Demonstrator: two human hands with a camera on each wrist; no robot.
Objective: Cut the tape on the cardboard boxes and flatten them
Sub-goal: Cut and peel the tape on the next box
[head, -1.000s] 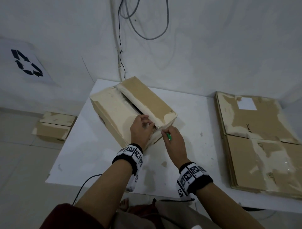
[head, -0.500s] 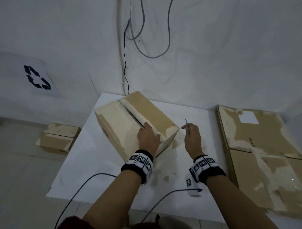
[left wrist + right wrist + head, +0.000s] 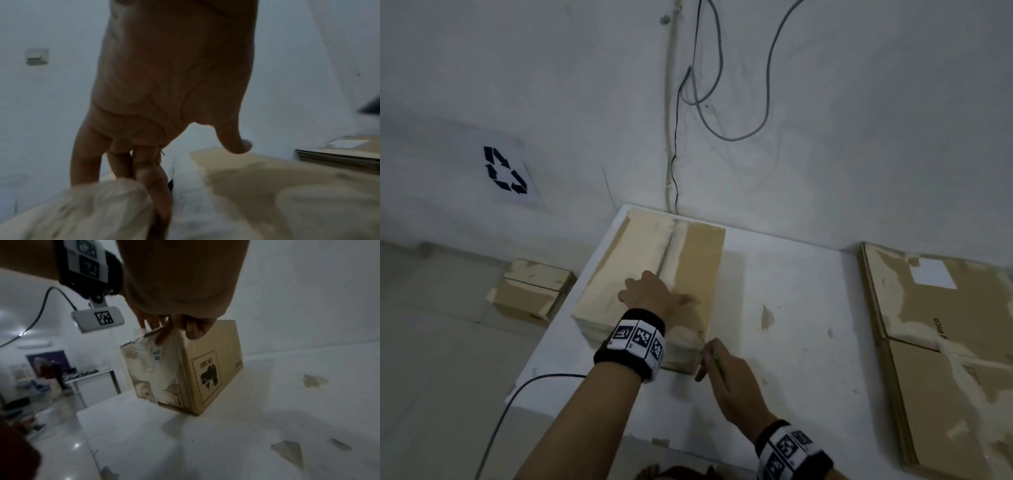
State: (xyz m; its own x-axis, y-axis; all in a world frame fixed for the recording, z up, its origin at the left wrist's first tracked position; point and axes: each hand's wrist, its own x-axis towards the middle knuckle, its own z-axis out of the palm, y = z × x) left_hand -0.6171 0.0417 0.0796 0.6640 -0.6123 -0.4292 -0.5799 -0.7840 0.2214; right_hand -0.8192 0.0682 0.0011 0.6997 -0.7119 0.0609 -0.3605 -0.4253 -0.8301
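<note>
One upright cardboard box point(image 3: 654, 274) is sitting at the far left part of the white table point(image 3: 791, 359), its top seam running away from the person, with whitish tape residue along that seam. The left hand point(image 3: 654, 294) is lying flat on the box's top, fingers stretched out and spread, pressing down by the seam. The right hand point(image 3: 726, 377) is hovering at the box's near right corner, fingers curled round a thin blade-like cutter point(image 3: 715, 360), its tip touching loose clear tape point(image 3: 164, 353) on the box's end face. On the box's side, a dashed-border label is showing a black pictogram and upside-down print that seems to read "UN 3481". One stack of flattened cardboard point(image 3: 941, 342) is lying on the table's right, well apart from the box, carrying one blank white sticker and the letters "PICO". One more box point(image 3: 530, 291) is sitting on the floor left of the table. One sheet with a recycling symbol point(image 3: 505, 170) is hanging on the wall, and several cables point(image 3: 722, 102) are dangling above the table.
</note>
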